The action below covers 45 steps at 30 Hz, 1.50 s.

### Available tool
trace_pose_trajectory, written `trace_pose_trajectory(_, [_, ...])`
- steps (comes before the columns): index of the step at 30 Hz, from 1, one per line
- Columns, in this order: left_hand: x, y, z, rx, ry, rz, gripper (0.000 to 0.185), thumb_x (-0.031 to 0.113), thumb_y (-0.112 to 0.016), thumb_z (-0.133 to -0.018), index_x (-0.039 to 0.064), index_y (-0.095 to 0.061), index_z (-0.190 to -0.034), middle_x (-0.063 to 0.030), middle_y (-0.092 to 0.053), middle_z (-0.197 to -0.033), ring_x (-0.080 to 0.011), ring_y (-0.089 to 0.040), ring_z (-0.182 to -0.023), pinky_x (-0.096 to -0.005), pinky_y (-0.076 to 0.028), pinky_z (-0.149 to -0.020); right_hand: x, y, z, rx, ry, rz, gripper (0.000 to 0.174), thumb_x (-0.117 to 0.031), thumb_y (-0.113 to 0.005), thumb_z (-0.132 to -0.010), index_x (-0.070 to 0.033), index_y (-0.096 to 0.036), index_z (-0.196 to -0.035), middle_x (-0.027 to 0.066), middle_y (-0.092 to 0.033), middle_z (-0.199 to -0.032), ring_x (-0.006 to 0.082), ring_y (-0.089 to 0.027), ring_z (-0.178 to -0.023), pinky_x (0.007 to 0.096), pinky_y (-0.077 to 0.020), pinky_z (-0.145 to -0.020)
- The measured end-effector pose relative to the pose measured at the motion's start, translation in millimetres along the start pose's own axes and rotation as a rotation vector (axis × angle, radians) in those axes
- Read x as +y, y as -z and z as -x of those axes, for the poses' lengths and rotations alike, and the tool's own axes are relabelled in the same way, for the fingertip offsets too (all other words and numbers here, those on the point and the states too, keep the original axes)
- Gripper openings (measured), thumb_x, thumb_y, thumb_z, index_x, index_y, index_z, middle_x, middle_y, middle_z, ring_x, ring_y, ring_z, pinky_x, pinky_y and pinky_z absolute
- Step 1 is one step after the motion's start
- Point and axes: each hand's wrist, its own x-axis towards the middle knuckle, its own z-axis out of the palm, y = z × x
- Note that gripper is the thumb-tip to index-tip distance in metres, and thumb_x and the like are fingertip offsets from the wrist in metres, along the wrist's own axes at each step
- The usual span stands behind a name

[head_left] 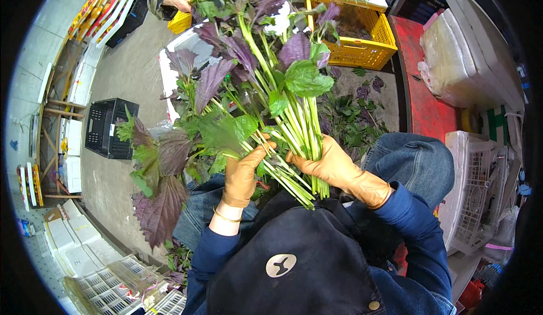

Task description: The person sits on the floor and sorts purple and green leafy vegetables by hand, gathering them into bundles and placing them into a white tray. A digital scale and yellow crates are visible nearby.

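Note:
Tan gloves cover both of my hands. My right hand (333, 164) is closed around a thick bunch of perilla stems (307, 124), with the cut ends pointing down towards my lap and the purple and green leaves fanning out away from me. My left hand (244, 172) grips a thinner group of perilla stems (280, 170), which cross beside the bunch at their lower ends. Large purple perilla leaves (163, 209) hang out to the left of that hand. Foliage hides part of the left fingers and much of what lies beyond the bunch.
Loose perilla cuttings (352, 117) lie on the floor by my right knee. Ahead stands a yellow plastic crate (360, 52); a black crate (111, 128) is at left. White foam boxes (479, 47) rest on a red surface (428, 98). Another person's hand (180, 3) touches leaves opposite.

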Motion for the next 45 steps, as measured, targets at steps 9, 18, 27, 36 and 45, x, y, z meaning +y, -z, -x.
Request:
trace_pose_trajectory(9, [0,-4,-1,0.016,-0.033,0.068,0.023,0.000,-0.063,-0.084,0.001,-0.059,-0.106,-0.0063,-0.064,-0.100,-0.0160,-0.063,-0.090,-0.0295,-0.050,-0.080,-1,-4,5,-0.088,-0.114,-0.064,0.025,-0.003,-0.065,-0.082,-0.002,-0.062,-0.107,0.0007,-0.065,-0.090,0.0075,-0.056,-0.080,0.0243,-0.0485,-0.074])
trace_pose_trajectory(18, [2,-4,-1,0.017,-0.077,0.067,0.023,-0.001,-0.061,-0.086,0.001,-0.058,-0.108,-0.0067,-0.062,-0.102,-0.0161,-0.062,-0.092,-0.0294,-0.050,-0.085,-10,-4,7,-0.083,-0.230,-0.066,0.033,-0.005,-0.068,-0.082,-0.002,-0.060,-0.114,0.0016,-0.066,-0.096,0.0077,-0.057,-0.084,0.0251,-0.0475,-0.078])
trace_pose_trajectory(27, [5,-9,0,0.007,-0.125,0.022,0.017,0.003,-0.060,-0.087,0.001,-0.061,-0.104,-0.0058,-0.063,-0.101,-0.0154,-0.062,-0.089,-0.0289,-0.047,-0.083,-6,3,-3,0.009,-0.003,-0.059,0.020,0.000,-0.061,-0.082,-0.001,-0.059,-0.102,-0.0008,-0.063,-0.083,0.0052,-0.053,-0.074,0.0217,-0.0458,-0.066])
trace_pose_trajectory(36, [-2,3,-8,0.148,0.130,0.224,0.028,0.012,-0.065,-0.084,0.003,-0.060,-0.111,-0.0081,-0.066,-0.094,-0.0163,-0.061,-0.080,-0.0297,-0.051,-0.069,-18,14,-3,0.112,-0.019,-0.048,0.037,-0.002,-0.071,-0.078,-0.002,-0.057,-0.112,-0.0008,-0.065,-0.093,0.0068,-0.057,-0.084,0.0234,-0.0479,-0.075])
trace_pose_trajectory(45, [-16,34,-2,-0.115,-0.567,-1.067,0.085,-0.006,-0.079,-0.055,0.010,-0.048,-0.132,-0.0130,-0.056,-0.126,-0.0348,-0.049,-0.117,-0.0397,-0.034,-0.103,-11,-1,1,-0.023,-0.075,-0.092,0.058,0.005,-0.072,-0.074,0.000,-0.046,-0.126,0.0035,-0.062,-0.108,0.0088,-0.056,-0.095,0.0259,-0.0479,-0.086])
